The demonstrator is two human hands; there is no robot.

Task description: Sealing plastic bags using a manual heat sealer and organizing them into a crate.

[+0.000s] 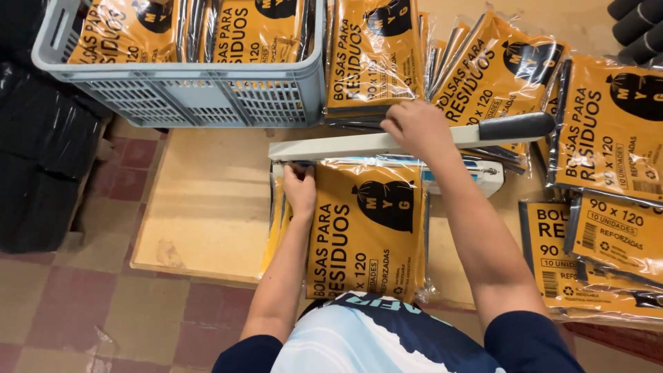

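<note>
Sealer (387, 144) mid-table, arm lowered. Right hand (414, 128) on that arm, fingers curled over it, pressing down behind the black handle (516, 126). Left hand (300, 188) flat on the yellow pack (366, 235) just below the sealer, fingers spread at the pack's top left corner, apparently steadying its open end under the arm. Crate (186, 93) of packs above left of sealer; loose packs (608, 207) right.

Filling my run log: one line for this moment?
left hand: steadies yellow packet | right hand: on sealer arm | crate: beside
</note>
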